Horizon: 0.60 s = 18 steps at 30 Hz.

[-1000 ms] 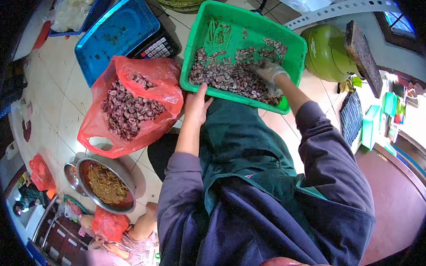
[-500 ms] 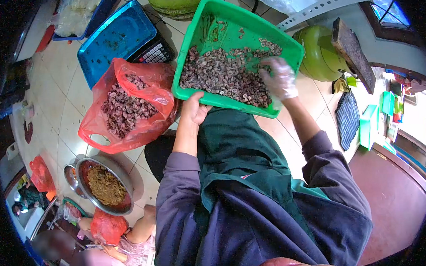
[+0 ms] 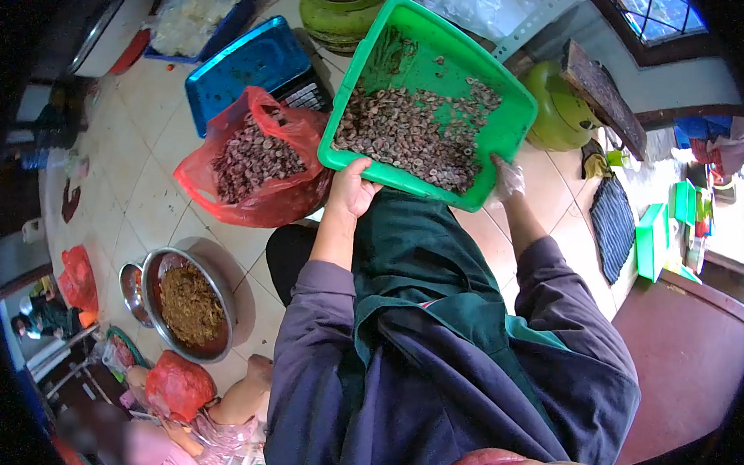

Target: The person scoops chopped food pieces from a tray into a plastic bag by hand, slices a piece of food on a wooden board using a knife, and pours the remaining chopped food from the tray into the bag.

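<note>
A green plastic tub (image 3: 472, 53) rests tilted over my lap, with small purplish-grey curled pieces (image 3: 409, 129) spread across its bottom. My left hand (image 3: 354, 189) is bare and closed round the tub's near left rim. At the near right corner, my right hand (image 3: 506, 181), in a clear plastic glove, grips the rim; its fingers are partly behind the wall. Left of the tub stands an open red plastic bag (image 3: 293, 204) filled with more of the same pieces (image 3: 255, 161).
A blue-topped digital scale (image 3: 239, 69) stands behind the bag. Steel bowl (image 3: 228, 291) with brown shredded food sits at left, near another person (image 3: 171, 453) holding a red bag (image 3: 179, 385). Green gas cylinders (image 3: 548, 103) stand at the back and right.
My right hand has left the pieces inside the tub and now holds its right rim. The pieces are spread thinner toward the right. The view has shifted, with my left hand still on the rim.
</note>
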Each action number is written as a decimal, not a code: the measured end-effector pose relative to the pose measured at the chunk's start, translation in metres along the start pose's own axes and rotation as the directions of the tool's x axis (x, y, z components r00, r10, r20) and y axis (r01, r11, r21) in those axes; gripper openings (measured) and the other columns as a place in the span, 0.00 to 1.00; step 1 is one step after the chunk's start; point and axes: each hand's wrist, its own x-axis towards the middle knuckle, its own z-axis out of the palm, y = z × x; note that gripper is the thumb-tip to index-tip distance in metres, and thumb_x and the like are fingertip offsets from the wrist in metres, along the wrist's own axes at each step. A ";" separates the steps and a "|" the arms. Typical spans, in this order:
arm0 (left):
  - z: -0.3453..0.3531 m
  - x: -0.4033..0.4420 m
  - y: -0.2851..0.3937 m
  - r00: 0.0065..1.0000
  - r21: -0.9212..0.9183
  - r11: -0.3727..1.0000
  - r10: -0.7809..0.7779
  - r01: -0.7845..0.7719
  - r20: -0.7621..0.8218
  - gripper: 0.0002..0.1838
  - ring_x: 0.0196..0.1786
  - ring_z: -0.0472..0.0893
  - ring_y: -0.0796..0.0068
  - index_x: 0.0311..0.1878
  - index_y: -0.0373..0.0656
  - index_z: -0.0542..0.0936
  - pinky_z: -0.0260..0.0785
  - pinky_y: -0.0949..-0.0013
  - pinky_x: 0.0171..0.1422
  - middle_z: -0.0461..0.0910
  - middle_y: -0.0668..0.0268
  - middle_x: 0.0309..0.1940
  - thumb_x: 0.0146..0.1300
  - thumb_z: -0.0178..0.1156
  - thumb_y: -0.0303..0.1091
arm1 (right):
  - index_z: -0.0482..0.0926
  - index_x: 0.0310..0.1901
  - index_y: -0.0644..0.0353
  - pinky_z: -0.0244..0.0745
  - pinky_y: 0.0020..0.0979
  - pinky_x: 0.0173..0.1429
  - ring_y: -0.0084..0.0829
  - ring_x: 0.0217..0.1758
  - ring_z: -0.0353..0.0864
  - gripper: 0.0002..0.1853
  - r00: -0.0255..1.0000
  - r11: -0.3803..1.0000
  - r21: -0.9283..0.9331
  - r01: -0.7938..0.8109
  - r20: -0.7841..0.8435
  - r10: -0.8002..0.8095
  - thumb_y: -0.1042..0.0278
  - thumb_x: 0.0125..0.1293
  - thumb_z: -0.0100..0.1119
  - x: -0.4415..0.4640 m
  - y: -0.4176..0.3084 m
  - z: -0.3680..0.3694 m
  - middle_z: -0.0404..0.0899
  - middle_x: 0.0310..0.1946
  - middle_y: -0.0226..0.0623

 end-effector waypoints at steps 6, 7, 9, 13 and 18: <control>0.068 -0.070 0.013 0.913 0.374 0.846 0.408 -0.381 0.010 0.20 0.50 0.74 0.75 0.55 0.38 0.72 0.69 0.67 0.55 0.75 0.67 0.50 0.60 0.60 0.33 | 0.70 0.59 0.59 0.75 0.30 0.49 0.29 0.49 0.77 0.20 0.911 0.842 0.458 0.285 0.145 -0.387 0.71 0.66 0.58 -0.064 -0.056 -0.036 0.78 0.50 0.35; 0.070 -0.071 0.005 0.875 0.369 0.811 0.484 -0.455 0.016 0.19 0.47 0.73 0.76 0.53 0.39 0.71 0.67 0.67 0.54 0.73 0.68 0.48 0.60 0.62 0.32 | 0.70 0.59 0.59 0.75 0.29 0.48 0.28 0.48 0.77 0.20 0.881 0.803 0.491 0.337 0.136 -0.453 0.72 0.66 0.58 -0.076 -0.066 -0.040 0.78 0.49 0.35; 0.085 -0.077 -0.006 0.805 0.241 0.793 0.590 -0.560 -0.071 0.17 0.44 0.72 0.77 0.52 0.40 0.71 0.66 0.69 0.51 0.71 0.70 0.44 0.60 0.62 0.28 | 0.70 0.59 0.59 0.78 0.30 0.45 0.29 0.45 0.79 0.20 0.872 0.764 0.525 0.376 0.079 -0.484 0.71 0.66 0.58 -0.109 -0.093 -0.039 0.78 0.48 0.35; 0.137 -0.128 0.032 0.737 -0.050 0.752 0.627 -0.658 -0.253 0.16 0.47 0.75 0.67 0.54 0.42 0.69 0.72 0.56 0.53 0.72 0.65 0.43 0.63 0.56 0.23 | 0.70 0.59 0.59 0.80 0.31 0.44 0.29 0.44 0.80 0.20 0.819 0.733 0.543 0.409 0.136 -0.558 0.69 0.66 0.60 -0.148 -0.143 -0.031 0.78 0.48 0.35; 0.125 -0.180 0.131 0.615 -0.048 0.617 0.768 -0.785 -0.179 0.17 0.55 0.75 0.56 0.59 0.39 0.68 0.70 0.45 0.57 0.73 0.57 0.53 0.67 0.49 0.28 | 0.72 0.57 0.61 0.74 0.30 0.51 0.30 0.49 0.77 0.19 0.768 0.791 0.261 0.554 0.205 -0.606 0.64 0.67 0.58 -0.185 -0.196 0.054 0.78 0.49 0.35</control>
